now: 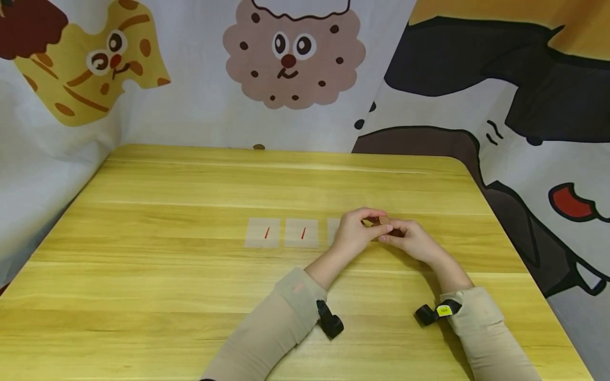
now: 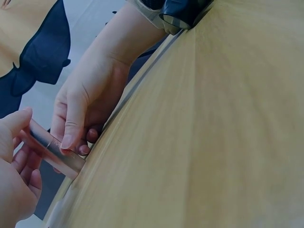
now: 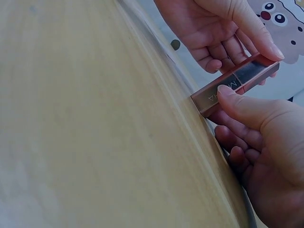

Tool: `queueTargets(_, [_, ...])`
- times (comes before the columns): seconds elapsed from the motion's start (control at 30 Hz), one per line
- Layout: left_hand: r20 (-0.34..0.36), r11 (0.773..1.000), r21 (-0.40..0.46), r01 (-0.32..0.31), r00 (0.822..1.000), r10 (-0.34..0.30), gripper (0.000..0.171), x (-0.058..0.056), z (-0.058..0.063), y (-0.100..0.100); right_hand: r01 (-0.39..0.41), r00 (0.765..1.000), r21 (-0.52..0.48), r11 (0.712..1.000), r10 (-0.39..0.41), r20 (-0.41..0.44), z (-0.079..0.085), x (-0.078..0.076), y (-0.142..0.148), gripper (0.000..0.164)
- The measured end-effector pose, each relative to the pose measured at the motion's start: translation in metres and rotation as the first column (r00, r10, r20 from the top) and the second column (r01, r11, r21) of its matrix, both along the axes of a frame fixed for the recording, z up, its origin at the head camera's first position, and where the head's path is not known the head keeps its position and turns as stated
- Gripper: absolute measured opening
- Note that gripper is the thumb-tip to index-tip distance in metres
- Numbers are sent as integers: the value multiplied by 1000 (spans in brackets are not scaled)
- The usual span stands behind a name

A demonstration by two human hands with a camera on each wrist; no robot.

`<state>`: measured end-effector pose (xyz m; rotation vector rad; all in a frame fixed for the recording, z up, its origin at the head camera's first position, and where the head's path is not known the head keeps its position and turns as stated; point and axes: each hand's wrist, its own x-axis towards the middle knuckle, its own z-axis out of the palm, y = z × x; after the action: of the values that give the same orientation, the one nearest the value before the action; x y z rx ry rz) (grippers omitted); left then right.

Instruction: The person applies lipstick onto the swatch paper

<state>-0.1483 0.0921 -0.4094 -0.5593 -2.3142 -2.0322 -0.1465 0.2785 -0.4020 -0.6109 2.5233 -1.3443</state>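
Observation:
Both hands meet over the right part of the table around a lipstick [image 3: 237, 83], a slim square tube in shiny copper with lettering on its side. The left hand [image 1: 355, 230] pinches one end between thumb and fingers, as the right wrist view shows. With its thumb on the lettered side, the right hand [image 1: 412, 241] grips the tube nearer the other end. The tube seems closed, with a seam across it. In the head view the fingers mostly cover the lipstick. Whether its lower end touches the table cannot be told.
Left of the hands lie two pale square cards, a left card [image 1: 257, 233] and a middle card [image 1: 295, 233], each with a red stroke. A third card [image 1: 333, 230] is partly hidden by the left hand. Behind the wooden table [image 1: 190, 317] hangs a cartoon-printed cloth [image 1: 190, 116].

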Motion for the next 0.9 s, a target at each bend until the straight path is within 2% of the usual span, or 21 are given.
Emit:
queueTargets(0.17, [1, 1000, -3, -3, 1000, 3, 33, 0, 0, 0, -4, 1000, -19, 1000, 4, 6, -9, -5, 6, 22])
queueTargets(0.67, [4, 1000, -3, -15, 1000, 15, 36, 3, 2, -2, -24, 999, -22, 999, 23, -44, -7, -5, 10, 19])
queueTargets(0.9, [6, 999, 0, -47, 999, 47, 33, 5, 4, -15, 19, 1000, 5, 1000, -19, -13, -4, -5, 19, 32])
